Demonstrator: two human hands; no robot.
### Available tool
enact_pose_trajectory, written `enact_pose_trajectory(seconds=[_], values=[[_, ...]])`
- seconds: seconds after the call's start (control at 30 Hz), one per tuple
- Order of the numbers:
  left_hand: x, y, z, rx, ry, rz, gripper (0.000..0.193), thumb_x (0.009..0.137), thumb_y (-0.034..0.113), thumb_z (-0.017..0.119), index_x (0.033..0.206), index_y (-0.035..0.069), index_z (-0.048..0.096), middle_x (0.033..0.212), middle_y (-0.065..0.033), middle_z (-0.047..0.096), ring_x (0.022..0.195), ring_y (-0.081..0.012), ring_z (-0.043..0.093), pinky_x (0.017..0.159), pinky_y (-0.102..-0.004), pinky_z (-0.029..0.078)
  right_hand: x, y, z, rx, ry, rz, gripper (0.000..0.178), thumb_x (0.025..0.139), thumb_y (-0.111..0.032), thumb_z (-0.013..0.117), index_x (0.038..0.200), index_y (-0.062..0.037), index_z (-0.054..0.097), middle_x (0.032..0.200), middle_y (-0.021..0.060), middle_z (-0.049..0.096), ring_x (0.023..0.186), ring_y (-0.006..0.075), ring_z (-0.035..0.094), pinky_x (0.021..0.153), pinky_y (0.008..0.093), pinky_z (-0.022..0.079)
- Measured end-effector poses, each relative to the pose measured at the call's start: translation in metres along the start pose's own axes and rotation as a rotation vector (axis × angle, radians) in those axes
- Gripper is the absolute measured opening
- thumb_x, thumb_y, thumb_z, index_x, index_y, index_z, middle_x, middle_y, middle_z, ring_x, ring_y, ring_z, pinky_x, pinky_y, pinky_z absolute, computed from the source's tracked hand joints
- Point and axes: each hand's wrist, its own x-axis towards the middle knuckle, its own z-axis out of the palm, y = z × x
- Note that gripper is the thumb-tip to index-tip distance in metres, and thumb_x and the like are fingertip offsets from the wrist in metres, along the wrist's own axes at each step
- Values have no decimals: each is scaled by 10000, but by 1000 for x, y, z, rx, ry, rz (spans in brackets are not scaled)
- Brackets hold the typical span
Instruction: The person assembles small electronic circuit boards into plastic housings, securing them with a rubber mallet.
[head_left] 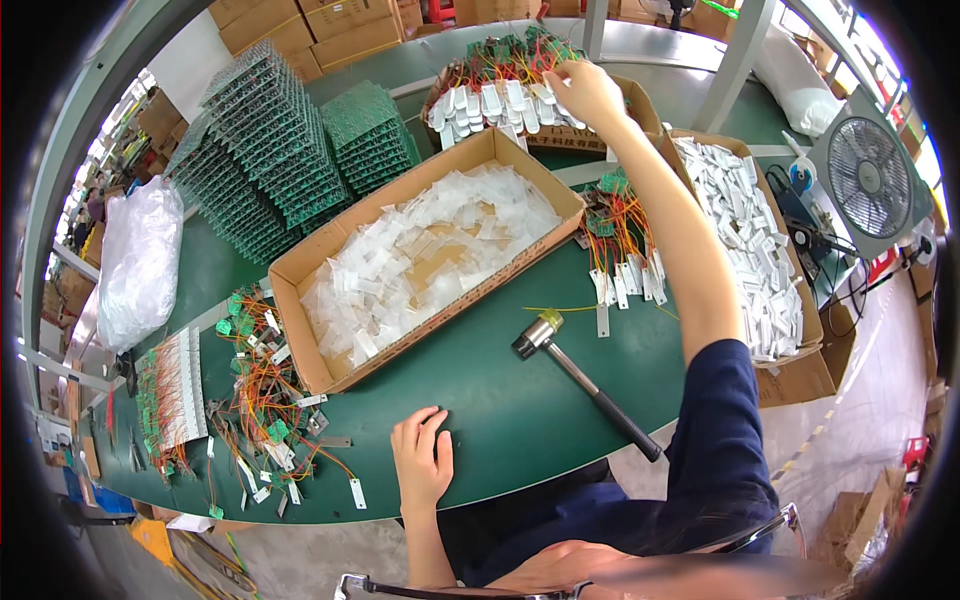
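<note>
Cardboard cartons (345,28) are piled behind the far side of the green table (500,410), which curves in the wide view. Two stacks of green circuit boards, one taller (265,140) and one shorter (370,130), stand at the far left, and a clear plastic bag (140,265) lies at the left side.

Wired white strips (505,105) fill a box at the far side, with red and yellow wires and small green boards behind them. The right hand (588,95) reaches out to this box, its fingers bent down at the right end of the strips; whether they pinch one cannot be told. The left hand (422,460) is at the near edge of the table, empty, its fingers loosely curved.

Between the hands, an open cardboard box (300,330) sits at a slant, holding loose clear plastic pieces (350,290). Just right of it lies a small bunch of wired parts (622,235). Nearer, a hammer (590,388) lies with its head to the left and its dark handle pointing to the near right. A tangled heap of wired boards (265,400) lies left of the left hand, beside a neat row of white strips (182,385). On the right, another box holds white pieces (735,240), near a fan (868,172).
</note>
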Motion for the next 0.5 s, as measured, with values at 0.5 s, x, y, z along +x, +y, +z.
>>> enact_pose_trajectory(seconds=[0.5], values=[[-6, -5, 3, 60, 57, 85, 171, 873, 115, 614, 1025, 49, 652, 1072, -64, 626, 968, -265, 567, 839, -373, 422, -250, 264, -149, -723, -601, 305, 282, 870, -260, 588, 1001, -25, 674, 1101, 212, 616, 984, 386, 628, 839, 482, 505]])
